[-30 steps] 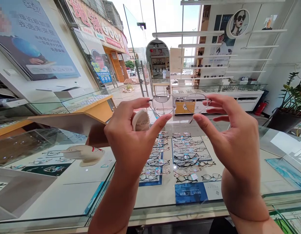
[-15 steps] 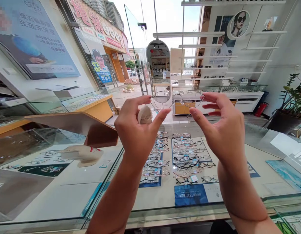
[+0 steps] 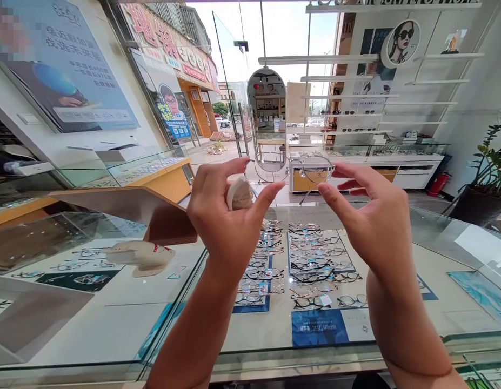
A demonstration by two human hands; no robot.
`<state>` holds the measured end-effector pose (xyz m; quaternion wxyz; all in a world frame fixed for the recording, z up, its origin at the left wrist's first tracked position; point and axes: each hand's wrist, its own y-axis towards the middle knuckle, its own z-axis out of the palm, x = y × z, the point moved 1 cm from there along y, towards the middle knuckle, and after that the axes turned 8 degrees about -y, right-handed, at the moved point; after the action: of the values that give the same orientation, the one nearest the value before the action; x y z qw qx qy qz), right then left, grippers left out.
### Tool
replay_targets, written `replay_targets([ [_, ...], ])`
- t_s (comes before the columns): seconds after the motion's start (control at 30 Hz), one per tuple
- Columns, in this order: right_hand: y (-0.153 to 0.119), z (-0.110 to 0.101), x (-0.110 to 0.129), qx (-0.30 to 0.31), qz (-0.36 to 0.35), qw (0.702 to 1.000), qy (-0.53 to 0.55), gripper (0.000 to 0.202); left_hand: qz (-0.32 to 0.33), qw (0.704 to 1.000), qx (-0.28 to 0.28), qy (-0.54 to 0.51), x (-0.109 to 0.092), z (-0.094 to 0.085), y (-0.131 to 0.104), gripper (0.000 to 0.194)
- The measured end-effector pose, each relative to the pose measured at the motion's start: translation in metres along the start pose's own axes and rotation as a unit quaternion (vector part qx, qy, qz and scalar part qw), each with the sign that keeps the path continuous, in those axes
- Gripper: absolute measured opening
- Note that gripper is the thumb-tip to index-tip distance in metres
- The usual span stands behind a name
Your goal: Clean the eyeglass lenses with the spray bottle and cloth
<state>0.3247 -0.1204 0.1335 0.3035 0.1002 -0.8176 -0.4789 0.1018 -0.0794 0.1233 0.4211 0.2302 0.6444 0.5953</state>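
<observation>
A thin-rimmed pair of eyeglasses (image 3: 318,172) is held up between my two hands above the glass counter. My left hand (image 3: 228,216) grips its left edge at the fingertips and also has a crumpled pale cloth (image 3: 239,194) tucked against the palm. With thumb and forefinger, my right hand (image 3: 369,216) pinches the right edge near the hinge; its other fingers are curled. One temple hangs down below the right lens. Under the glass between my forearms lie rows of eyeglass frames (image 3: 311,263).
A blue and white card (image 3: 319,328) lies near the counter's front. To the left are a brown angled board (image 3: 124,202) and a beige stand (image 3: 142,258). Farther off are an oval mirror (image 3: 268,116), wall shelves, a potted plant (image 3: 485,183) and a fire extinguisher (image 3: 438,185).
The eyeglasses have tilted slightly between my hands, and the hanging temple has swung a little down and left. The background has shifted slightly to the right.
</observation>
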Motion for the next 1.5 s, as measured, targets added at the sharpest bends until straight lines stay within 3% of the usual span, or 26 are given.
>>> replay_targets([
  [0.33, 0.0003, 0.0005, 0.0015, 0.016, 0.015, 1.0, -0.009, 0.042, -0.043, 0.998, 0.034, -0.003, -0.0042, -0.0037, 0.0008, 0.051],
  [1.5, -0.0021, -0.003, 0.0066, 0.003, 0.008, 0.999, -0.037, 0.038, 0.005, 0.999, 0.039, 0.035, -0.006, -0.0052, 0.0032, 0.046],
])
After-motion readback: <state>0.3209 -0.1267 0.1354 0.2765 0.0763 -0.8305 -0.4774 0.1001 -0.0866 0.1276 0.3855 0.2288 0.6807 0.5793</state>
